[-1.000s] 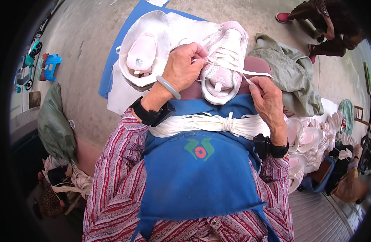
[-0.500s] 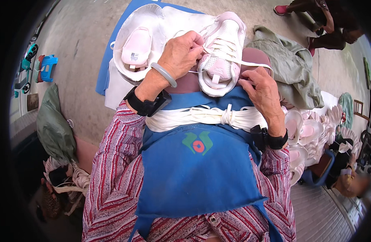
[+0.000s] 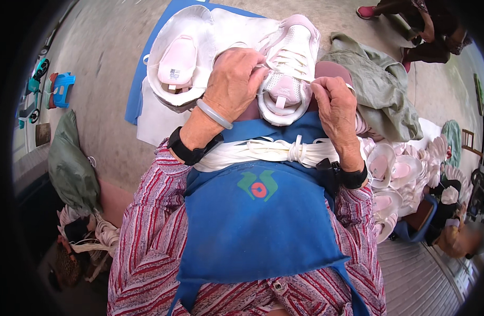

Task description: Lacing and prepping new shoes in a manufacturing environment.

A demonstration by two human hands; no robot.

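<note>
A pale pink and white sneaker (image 3: 283,84) lies on the person's lap, toe to the far side, between the two hands. The left hand (image 3: 234,81) has thumb and forefinger pressed together, pinching a white shoelace (image 3: 297,77) at the shoe's left edge; the right hand (image 3: 337,108) has its thumb and forefinger close together at the right edge, though I cannot tell whether they grip the lace. A bundle of white laces (image 3: 263,152) lies across the blue apron (image 3: 258,226). To the left, a second shoe (image 3: 179,58) sits on a white sheet (image 3: 155,118) over a blue cloth (image 3: 134,102). Beyond spreads a concrete floor (image 3: 110,63), with a blue stool (image 3: 63,89) far left, a green sack (image 3: 73,163) nearer, a grey-green cloth (image 3: 373,84) right, and heaped pink shoes (image 3: 402,171) near right
</note>
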